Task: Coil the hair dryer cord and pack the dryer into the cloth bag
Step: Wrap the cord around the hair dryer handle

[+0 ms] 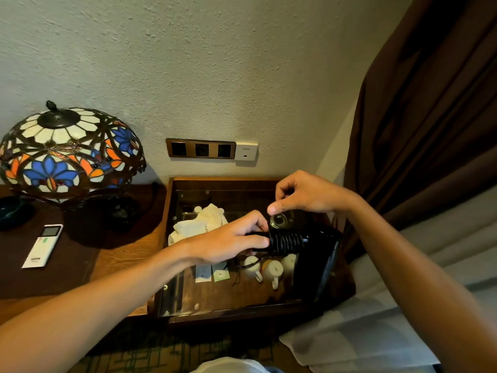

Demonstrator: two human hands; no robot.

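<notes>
A black hair dryer (314,265) is held over the glass-topped table (215,297), its body hanging down on the right. Black cord (285,242) is wound in tight turns around its handle. My left hand (231,238) grips the handle end and the cord turns. My right hand (301,195) hovers just above, fingers pinched on what seems to be the cord end; the pinch itself is hard to make out. A white cloth bag (201,223) lies crumpled on the glass, behind my left hand.
White cups (271,270) show beneath the glass. A stained-glass lamp (67,152) and a white remote (43,244) stand on the wooden desk at left. Wall sockets (201,148) are behind. A brown curtain (430,117) and a bed edge (376,332) are at right.
</notes>
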